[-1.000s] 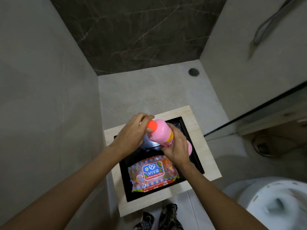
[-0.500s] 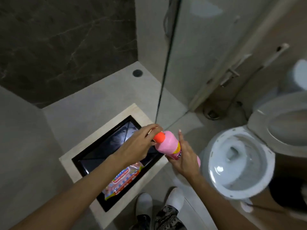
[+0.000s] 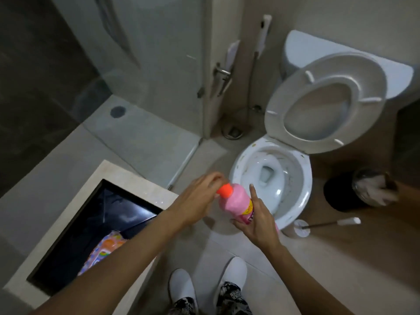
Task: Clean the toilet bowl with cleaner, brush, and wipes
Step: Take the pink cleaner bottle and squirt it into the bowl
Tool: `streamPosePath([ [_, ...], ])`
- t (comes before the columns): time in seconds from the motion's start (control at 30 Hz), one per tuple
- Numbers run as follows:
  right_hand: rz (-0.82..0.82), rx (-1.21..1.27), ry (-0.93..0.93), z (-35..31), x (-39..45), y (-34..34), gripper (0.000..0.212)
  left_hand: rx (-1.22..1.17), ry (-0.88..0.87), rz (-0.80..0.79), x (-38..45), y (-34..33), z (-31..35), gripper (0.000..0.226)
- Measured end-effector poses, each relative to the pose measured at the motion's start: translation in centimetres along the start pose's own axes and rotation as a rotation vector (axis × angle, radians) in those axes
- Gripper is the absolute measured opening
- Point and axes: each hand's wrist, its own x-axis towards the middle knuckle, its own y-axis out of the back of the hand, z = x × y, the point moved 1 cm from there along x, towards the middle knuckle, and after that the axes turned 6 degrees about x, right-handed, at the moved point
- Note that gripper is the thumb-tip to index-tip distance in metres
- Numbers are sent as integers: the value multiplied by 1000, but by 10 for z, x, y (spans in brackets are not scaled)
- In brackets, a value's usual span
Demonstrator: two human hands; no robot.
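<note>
Step in hand: opening the cleaner bottle (image 3: 236,206), by my judgement; the cap is on and nothing has been poured.
Left hand (image 3: 197,201): fingers curled down onto the orange cap (image 3: 225,191), gripping it from above.
Right hand (image 3: 256,220): wrapped round the lower body of the bottle, forefinger straight and pointing up along its side.
Doing it well: hold the body steady without squeezing, since a soft plastic bottle would likely spurt once the cap loosens; twist the cap with the neck tilted away from the face, and move over the toilet bowl (image 3: 272,178) before tipping.
Bottle's look: pink, smooth plastic, with a yellow and red label partly hidden by the right hand; it leans with the cap toward the left.
Bottle's place: held in the air above the floor, just beside the near rim of the bowl.
Bowl: seat up, specks of dirt round the rim.
Brush (image 3: 327,225): lying on the floor by the bowl's right side.
Wipes (image 3: 106,246): in the black tray (image 3: 127,205), near its right edge.
</note>
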Motion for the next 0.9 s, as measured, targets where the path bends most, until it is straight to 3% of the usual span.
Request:
streamPosePath([
  [0.1,12,3,-75,35,-5,23,109,30,43,-28,34,-22,23,37],
  [0.2,43,18,-127,65,-9,43,109,-6,111,-104,68,-42,45,48],
  [0.33,59,58,-174,98,-7,63,111,-61,-54,-101,101,-60,70,47],
  [0.43,56,84,-205,123,-5,71,111,-48,-22,-122,125,-78,81,38],
  [0.53,72,131,-249,148,-1,71,89,-64,45,-136,147,-98,81,44],
  [0.63,92,173,-278,172,6,65,72,-94,-63,-132,160,-118,78,50],
  [0.77,108,174,-278,199,17,55,74,-61,-193,-154,175,-144,68,41],
  [0.9,116,170,-262,220,30,49,78,-57,-61,-141,194,-164,55,48],
])
